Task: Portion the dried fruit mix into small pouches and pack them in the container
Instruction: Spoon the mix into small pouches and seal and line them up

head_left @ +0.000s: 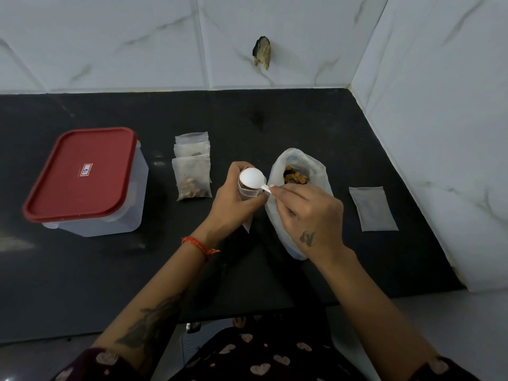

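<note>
While the left hand (pixel 233 199) grips a small pouch (pixel 247 192) upright with its fingers (pixel 235 168) curled round the mouth, the right hand (pixel 308 213) pinches the handle of a white plastic spoon (pixel 252 177) between thumb and fingertips (pixel 275 189); the spoon's bowl sits directly over the pouch opening, turned so that its pale rounded back faces the camera. Whether any fruit is in the bowl cannot be told. The step in hand appears to be filling: a spoonful being tipped into the held pouch. Judged from this, the next move calls for lifting the spoon clear without dragging the thin pouch wall, then either another scoop or closing the pouch.

Just beyond the right hand's fingers, and partly hidden beneath that hand, stands the supply bag (pixel 299 171) of translucent plastic, its mouth open and the dried fruit mix (pixel 295 177) visible inside as orange and dark pieces. The bag touches or nearly touches the held pouch.

Outward to the left of the left hand's fingers lies a row of filled pouches (pixel 193 171), overlapping one another on the dark surface (pixel 275 125), the nearest showing brown contents. Farther left still, well apart from both hands, stands the container (pixel 110 213), translucent, with its red lid (pixel 82 174) on; packing therefore seems not yet begun. To the right of the right hand, past the bag, an empty pouch (pixel 373 209) lies flat.
</note>
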{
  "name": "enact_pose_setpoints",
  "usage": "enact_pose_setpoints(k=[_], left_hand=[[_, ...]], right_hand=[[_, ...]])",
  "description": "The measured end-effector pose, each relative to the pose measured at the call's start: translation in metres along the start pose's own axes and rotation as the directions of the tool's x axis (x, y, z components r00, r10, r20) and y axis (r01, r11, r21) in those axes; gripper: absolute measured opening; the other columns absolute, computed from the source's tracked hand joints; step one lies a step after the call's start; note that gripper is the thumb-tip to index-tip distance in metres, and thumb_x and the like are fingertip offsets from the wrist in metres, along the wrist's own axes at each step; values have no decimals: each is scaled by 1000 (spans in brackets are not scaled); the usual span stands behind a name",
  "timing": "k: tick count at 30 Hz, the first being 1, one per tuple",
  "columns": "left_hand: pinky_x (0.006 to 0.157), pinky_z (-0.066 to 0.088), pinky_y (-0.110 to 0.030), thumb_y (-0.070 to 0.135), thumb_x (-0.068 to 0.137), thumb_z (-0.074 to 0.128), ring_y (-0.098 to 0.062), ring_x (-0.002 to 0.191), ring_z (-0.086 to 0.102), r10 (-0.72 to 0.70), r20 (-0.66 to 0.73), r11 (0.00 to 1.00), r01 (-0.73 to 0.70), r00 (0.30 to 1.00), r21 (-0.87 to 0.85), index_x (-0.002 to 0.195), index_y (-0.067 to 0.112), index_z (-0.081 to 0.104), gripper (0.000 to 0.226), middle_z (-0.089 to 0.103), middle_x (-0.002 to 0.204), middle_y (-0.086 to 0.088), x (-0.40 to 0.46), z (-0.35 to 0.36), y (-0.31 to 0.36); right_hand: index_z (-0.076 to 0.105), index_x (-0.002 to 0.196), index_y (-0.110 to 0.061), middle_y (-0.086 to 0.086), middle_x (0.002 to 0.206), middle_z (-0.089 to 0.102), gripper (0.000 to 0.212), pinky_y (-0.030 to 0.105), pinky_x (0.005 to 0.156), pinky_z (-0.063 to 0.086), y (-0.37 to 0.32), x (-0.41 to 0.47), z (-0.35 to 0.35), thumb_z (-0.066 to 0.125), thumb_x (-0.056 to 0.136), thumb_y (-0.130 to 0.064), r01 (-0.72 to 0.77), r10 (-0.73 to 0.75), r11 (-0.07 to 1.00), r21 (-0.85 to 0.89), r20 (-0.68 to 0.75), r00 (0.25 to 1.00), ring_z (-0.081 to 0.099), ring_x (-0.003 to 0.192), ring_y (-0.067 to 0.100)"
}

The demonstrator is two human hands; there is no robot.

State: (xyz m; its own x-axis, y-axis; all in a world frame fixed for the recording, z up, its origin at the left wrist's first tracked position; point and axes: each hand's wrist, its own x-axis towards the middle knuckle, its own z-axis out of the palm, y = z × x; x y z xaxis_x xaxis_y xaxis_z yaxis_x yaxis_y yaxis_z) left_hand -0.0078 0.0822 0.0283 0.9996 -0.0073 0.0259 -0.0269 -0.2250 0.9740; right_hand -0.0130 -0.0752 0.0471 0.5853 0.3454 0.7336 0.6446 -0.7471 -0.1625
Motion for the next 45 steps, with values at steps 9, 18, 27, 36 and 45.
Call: enact_pose_setpoints(k=[9, 18, 27, 36, 45], left_hand=[[80, 53, -25, 10, 78, 73, -11, 97, 60, 5, 10, 1000, -5, 1000, -30, 113, 24, 39, 51, 54, 108, 2, 1, 2, 3], [89, 48, -27, 11, 79, 71, -9, 108, 55, -9, 30, 1000, 9, 1000, 1, 117, 22, 38, 52, 53, 112, 10, 1, 3, 8], [90, 49, -32, 16, 76, 75, -13, 107, 57, -20, 31, 1000, 20, 999, 9, 115, 24, 40, 52, 55, 112, 4, 3, 5, 4], [82, 51, -29, 6, 76, 73, -14, 99, 58, 5, 30, 1000, -4, 1000, -27, 111, 22, 41, 50, 53, 108, 3, 5, 6, 1], [80, 52, -27, 13, 73, 74, -15, 98, 61, -12, 31, 999, 13, 999, -42, 108, 26, 43, 48, 57, 109, -2, 4, 8, 2]], right_hand=[[76, 88, -8, 4, 81, 74, 12, 17, 67, 49, 1, -6, 3, 65, 82, -11, -91, 98, 992, 86, -81, 992, 68, 71, 13], [72, 86, -24, 1, 75, 74, 14, 18, 51, 48, -5, 13, -21, 71, 81, -12, -813, 655, 168, 557, 553, 515, 70, 71, 13], [71, 88, -21, -3, 77, 74, 11, 14, 47, 45, 11, 13, -33, 68, 83, -12, -825, 720, -9, 565, 576, 387, 70, 67, 7], [76, 86, -9, 4, 83, 73, 17, 22, 63, 54, 7, -8, -2, 61, 84, -15, -127, 129, 990, 64, -31, 991, 68, 73, 14], [76, 86, -14, -1, 81, 73, 15, 25, 60, 55, 7, -6, 0, 63, 83, -20, -239, 237, 951, 198, 37, 971, 67, 71, 9]])
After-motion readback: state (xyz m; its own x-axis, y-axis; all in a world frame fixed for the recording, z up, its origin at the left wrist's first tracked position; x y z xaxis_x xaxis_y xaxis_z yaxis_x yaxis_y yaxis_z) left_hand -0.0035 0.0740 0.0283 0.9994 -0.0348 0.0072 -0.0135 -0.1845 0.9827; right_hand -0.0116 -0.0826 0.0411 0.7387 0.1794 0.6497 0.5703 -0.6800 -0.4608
